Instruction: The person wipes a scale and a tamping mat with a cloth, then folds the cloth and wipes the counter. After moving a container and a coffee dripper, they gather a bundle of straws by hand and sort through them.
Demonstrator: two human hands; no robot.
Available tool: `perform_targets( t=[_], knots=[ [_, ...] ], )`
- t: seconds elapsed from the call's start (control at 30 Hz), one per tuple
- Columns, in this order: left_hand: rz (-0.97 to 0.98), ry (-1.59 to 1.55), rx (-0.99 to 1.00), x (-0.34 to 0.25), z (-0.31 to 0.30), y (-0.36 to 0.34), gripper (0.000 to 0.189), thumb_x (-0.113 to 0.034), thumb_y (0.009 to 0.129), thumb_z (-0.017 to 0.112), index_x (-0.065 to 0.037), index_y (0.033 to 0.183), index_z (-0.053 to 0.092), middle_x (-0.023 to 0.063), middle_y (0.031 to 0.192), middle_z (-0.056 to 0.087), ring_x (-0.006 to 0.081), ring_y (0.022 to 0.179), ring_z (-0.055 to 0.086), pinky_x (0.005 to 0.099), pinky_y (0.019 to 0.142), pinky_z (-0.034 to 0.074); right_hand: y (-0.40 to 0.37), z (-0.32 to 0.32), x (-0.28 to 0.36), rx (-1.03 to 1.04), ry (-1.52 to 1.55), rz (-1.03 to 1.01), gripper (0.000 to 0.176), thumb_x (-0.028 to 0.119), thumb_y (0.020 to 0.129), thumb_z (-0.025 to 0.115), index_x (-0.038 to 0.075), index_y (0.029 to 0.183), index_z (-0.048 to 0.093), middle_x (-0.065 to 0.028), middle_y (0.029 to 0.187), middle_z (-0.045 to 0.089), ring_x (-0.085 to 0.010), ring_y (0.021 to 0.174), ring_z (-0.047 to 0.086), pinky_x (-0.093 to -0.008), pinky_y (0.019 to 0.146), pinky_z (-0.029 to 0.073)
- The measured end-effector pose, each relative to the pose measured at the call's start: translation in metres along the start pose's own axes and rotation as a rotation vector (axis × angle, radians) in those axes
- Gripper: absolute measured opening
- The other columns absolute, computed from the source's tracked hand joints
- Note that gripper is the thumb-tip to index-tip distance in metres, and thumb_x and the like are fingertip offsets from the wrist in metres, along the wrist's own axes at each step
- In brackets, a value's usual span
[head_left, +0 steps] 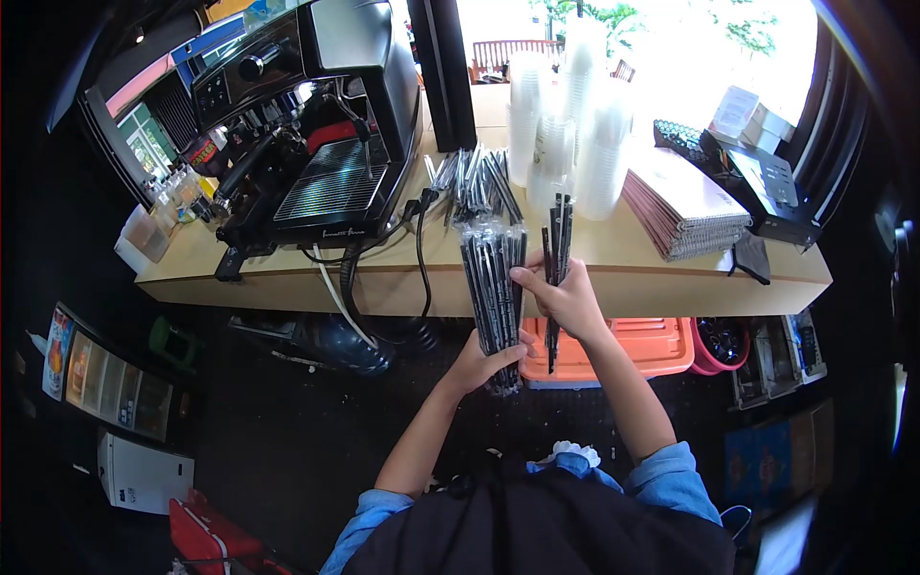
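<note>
My left hand (486,360) is closed around the lower part of a clear plastic pack of black straws (492,287), held upright in front of the counter edge. A few loose black straws (555,251) stand upright in my right hand (567,297), its fingers wrapped round their middle. My right thumb reaches to the pack's right edge. Beyond the pack, more wrapped straws (476,182) lie in a loose heap on the counter (604,251).
A black espresso machine (331,182) stands on the left, its cables hanging over the counter edge. Stacked clear cups (604,144) are behind my hands, with piled notebooks (685,206) to the right. Below sits a bin with an orange lid (632,347) beside a pink basket (714,359).
</note>
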State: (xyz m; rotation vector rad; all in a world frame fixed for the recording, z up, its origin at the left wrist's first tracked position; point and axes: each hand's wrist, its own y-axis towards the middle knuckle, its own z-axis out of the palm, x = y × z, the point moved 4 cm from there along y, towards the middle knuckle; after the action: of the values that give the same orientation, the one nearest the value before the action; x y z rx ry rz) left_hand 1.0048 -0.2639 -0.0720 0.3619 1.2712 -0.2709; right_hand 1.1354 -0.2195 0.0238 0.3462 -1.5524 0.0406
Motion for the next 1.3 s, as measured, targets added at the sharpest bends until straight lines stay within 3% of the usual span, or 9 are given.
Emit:
perform_targets(
  t=[0.17,0.53,0.63,0.7,0.77,0.9,0.97,1.13,1.3],
  knots=[
    [0.005,-0.076,0.02,-0.004,0.003,-0.002,0.029,-0.011,0.082,0.059,0.004,0.105,0.05,0.0218,0.094,0.062,0.0228,0.072,0.063,0.0335,0.069,0.051,0.003,-0.002,-0.011,-0.047,0.016,-0.091,0.017,0.015,0.082,0.065,-0.001,0.08,0.06,0.0039,0.059,0.05,-0.0017,0.056,0.042,-0.0206,0.05,0.035],
    [0.014,-0.08,-0.016,0.001,0.0,0.001,0.029,-0.009,0.083,0.057,0.005,0.107,0.049,0.0228,0.097,0.062,0.0245,0.074,0.064,0.0347,0.07,0.052,0.005,-0.004,-0.023,0.005,0.132,-0.043,0.019,0.019,0.09,0.056,0.001,0.085,0.057,0.0037,0.061,0.049,-0.0017,0.049,0.039,-0.0212,0.046,0.033],
    [0.003,-0.101,-0.039,0.001,0.0,0.002,0.029,-0.008,0.083,0.057,0.005,0.107,0.049,0.0222,0.098,0.061,0.0237,0.075,0.065,0.0344,0.071,0.053,0.007,-0.006,-0.022,-0.118,0.184,-0.046,0.023,0.022,0.093,0.051,0.002,0.083,0.052,0.0015,0.059,0.049,-0.004,0.047,0.041,-0.0213,0.045,0.033],
    [0.001,-0.095,-0.035,0.0,0.0,0.003,0.029,-0.008,0.083,0.058,0.006,0.107,0.05,0.0218,0.098,0.061,0.0232,0.076,0.065,0.0342,0.071,0.053,0.01,-0.014,-0.021,-0.272,0.214,-0.255,0.027,0.025,0.095,0.046,0.003,0.08,0.048,0.0011,0.056,0.045,-0.0063,0.047,0.041,-0.0203,0.044,0.034],
    [0.006,-0.061,-0.057,-0.001,0.0,0.003,0.027,-0.009,0.083,0.058,0.006,0.105,0.052,0.0204,0.096,0.062,0.022,0.076,0.065,0.034,0.071,0.053,0.013,-0.015,-0.02,-0.306,0.44,-0.26,0.028,0.025,0.096,0.044,0.003,0.078,0.045,0.0022,0.054,0.04,-0.0076,0.047,0.04,-0.0206,0.044,0.034],
    [0.017,-0.076,-0.059,0.001,0.002,0.002,0.024,-0.009,0.083,0.058,0.005,0.101,0.053,0.0191,0.094,0.063,0.0212,0.075,0.065,0.0328,0.071,0.053,0.009,-0.017,-0.009,-0.167,0.559,-0.125,0.02,0.021,0.093,0.05,0.004,0.082,0.047,0.0045,0.053,0.036,-0.004,0.04,0.033,-0.0202,0.037,0.026],
    [0.048,0.012,-0.036,0.003,-0.002,0.003,0.02,-0.006,0.084,0.057,0.006,0.101,0.055,0.013,0.088,0.064,0.0159,0.074,0.063,0.029,0.069,0.052,0.008,-0.015,-0.005,-0.168,0.473,-0.061,0.016,0.018,0.091,0.053,0.005,0.085,0.048,0.0051,0.052,0.036,-0.0025,0.037,0.03,-0.02,0.034,0.022],
    [0.027,-0.006,-0.069,0.008,0.001,0.005,0.019,-0.005,0.081,0.058,0.004,0.097,0.053,0.0143,0.083,0.062,0.0194,0.069,0.062,0.0312,0.067,0.051,0.012,-0.009,-0.006,-0.01,0.17,0.025,0.032,0.022,0.079,0.07,0.0,0.096,0.054,0.0038,0.059,0.047,-0.002,0.044,0.041,-0.0184,0.037,0.031],
    [0.027,-0.004,-0.007,-0.002,0.011,0.006,0.019,-0.005,0.082,0.058,0.004,0.098,0.052,0.0166,0.086,0.063,0.02,0.073,0.063,0.0327,0.069,0.052,0.008,-0.001,-0.008,0.018,0.031,-0.002,0.026,0.018,0.073,0.074,-0.002,0.08,0.06,-0.0011,0.068,0.059,-0.004,0.055,0.05,-0.0207,0.05,0.042]
  ],
)
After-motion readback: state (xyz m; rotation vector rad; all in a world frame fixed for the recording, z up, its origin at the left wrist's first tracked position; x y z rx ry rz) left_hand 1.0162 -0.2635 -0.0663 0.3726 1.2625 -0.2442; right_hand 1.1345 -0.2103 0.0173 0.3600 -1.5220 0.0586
